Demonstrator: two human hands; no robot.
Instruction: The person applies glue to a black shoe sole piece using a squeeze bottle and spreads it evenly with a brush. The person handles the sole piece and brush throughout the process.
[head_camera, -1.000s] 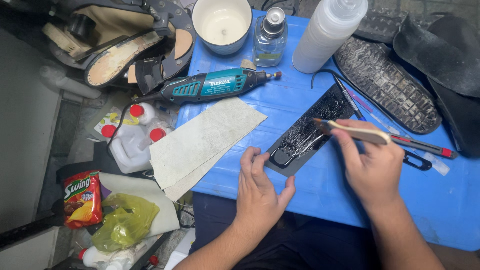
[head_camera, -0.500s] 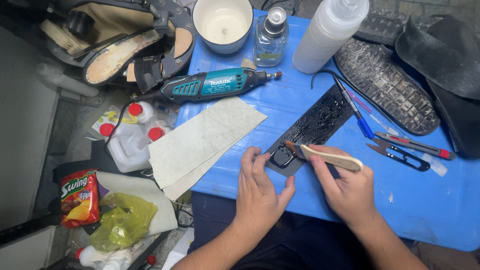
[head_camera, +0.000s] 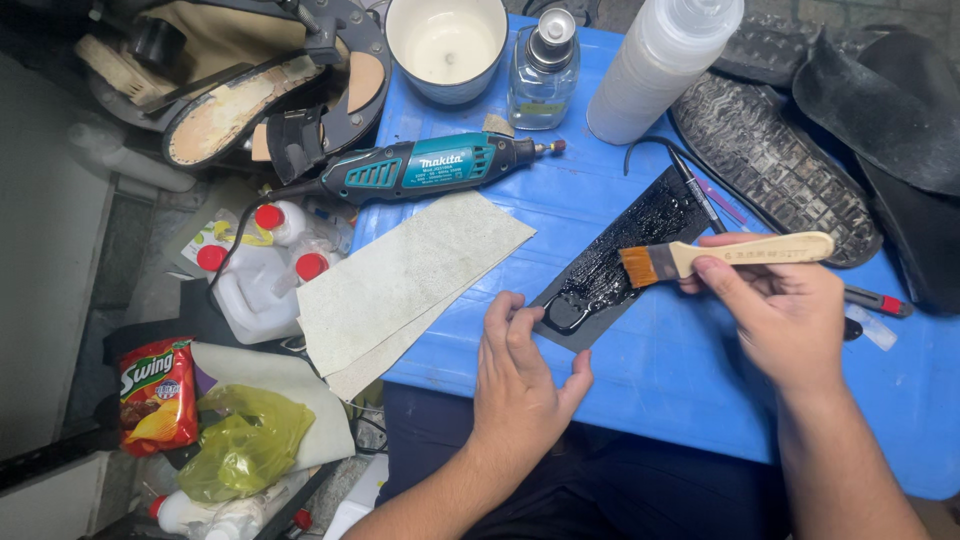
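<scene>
Right hand (head_camera: 790, 315) grips brush (head_camera: 725, 254), bristles on glossy black strip (head_camera: 625, 258) mid table (head_camera: 640, 390); left hand (head_camera: 520, 375) flat, fingertips pinning strip's near-left end; rotary tool (head_camera: 425, 165) far left

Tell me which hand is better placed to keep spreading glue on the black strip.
Right hand: it holds the brush, bristles on the black strip. Left hand pins the strip's near corner.

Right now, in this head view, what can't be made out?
- Black rubber strip: its near corner is under the left hand, its middle under the brush.
- Right hand: fingertips hidden behind the brush handle.
- White squeeze bottle: top cut off by the frame.
- Cup: contents unclear.
</scene>
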